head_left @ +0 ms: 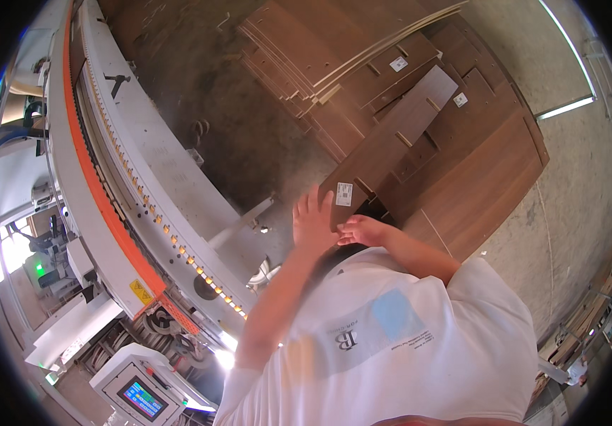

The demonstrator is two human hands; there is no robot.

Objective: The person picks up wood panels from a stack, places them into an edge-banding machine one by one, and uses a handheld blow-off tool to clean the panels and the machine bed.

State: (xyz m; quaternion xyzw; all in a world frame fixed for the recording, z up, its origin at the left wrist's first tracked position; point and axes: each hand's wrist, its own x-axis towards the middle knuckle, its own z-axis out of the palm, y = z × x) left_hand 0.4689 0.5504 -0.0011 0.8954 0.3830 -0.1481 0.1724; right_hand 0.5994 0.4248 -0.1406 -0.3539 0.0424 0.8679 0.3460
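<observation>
A long, narrow brown wood-look board (380, 145) runs from close to my body out over a pile of other boards. A white label (344, 194) is stuck on its near end. My left hand (313, 221) rests at the board's near left edge, fingers stretched and spread. Beside it, my right hand (363, 231) has its fingers curled together at the board's near end, gripping the edge; the fingertips are partly hidden. Under and around the long board lie stacked brown boards (487, 160) of several sizes, some with small white labels.
To my left stands a long machine with an orange strip (100, 192) and a row of yellow rollers (171, 241). Its control panel with a lit screen (142, 399) is at lower left. Concrete floor (569, 213) extends on the right, with wood pieces (590, 312) stacked by the far edge.
</observation>
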